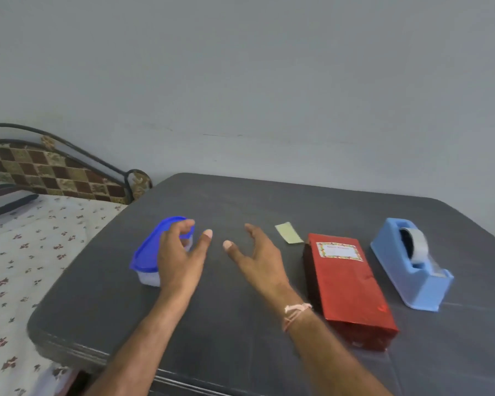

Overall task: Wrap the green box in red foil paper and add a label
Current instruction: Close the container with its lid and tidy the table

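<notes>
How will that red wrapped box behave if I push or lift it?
The red wrapped box lies flat on its broad face, so it should slide, not tip or roll. Its glossy foil probably feels slippery and may crease under a firm pinch.

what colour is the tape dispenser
Light blue tape dispenser, clearest in the head view.
</notes>
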The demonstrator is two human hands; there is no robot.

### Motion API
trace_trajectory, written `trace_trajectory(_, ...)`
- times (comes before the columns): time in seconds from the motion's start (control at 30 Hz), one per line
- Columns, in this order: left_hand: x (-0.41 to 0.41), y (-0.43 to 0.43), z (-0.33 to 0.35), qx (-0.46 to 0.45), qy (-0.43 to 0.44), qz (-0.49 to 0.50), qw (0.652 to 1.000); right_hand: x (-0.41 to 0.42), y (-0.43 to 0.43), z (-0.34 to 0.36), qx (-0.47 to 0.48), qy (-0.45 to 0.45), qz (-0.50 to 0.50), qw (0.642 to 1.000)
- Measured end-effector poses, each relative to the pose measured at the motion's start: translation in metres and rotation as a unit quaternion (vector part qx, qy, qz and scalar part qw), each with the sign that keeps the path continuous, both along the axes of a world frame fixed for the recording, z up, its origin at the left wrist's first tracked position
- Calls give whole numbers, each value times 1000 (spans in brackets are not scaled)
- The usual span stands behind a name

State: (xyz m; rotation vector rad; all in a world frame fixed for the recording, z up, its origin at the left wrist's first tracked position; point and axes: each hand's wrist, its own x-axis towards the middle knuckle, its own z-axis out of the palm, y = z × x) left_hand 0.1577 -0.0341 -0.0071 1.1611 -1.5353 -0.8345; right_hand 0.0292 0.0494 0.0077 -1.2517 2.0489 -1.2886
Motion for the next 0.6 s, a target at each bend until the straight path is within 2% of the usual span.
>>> trace_trajectory(0.07, -34, 28, -4, 89, 24, -97, 991, -32, 35, 4, 3, 108, -65, 992)
trace_trajectory(0.13, -66, 56, -11, 172, 7, -192, 966, -65, 72, 5, 40, 206, -155, 965)
trace_trajectory(0.2, -89, 82, -17, 220, -27, -268, 938, -95, 106, 4, 119, 225, -219, 942)
trace_trajectory(0.23, -98, 95, -18, 232, -40, -304, 923, -111, 123, 1, 158, 198, -237, 938)
trace_trajectory(0.3, -113, 115, -18, 240, -37, -374, 895, -132, 152, -5, 188, 87, -226, 952)
trace_trajectory(0.37, -120, 128, -19, 238, -7, -403, 883, -138, 170, -13, 147, -43, -182, 971)
trace_trajectory(0.4, -121, 132, -19, 238, 7, -398, 886, -137, 173, -17, 121, -74, -170, 975)
trace_trajectory(0.6, -112, 128, 10, 228, 116, -370, 893, -121, 161, -4, -12, -79, -166, 983)
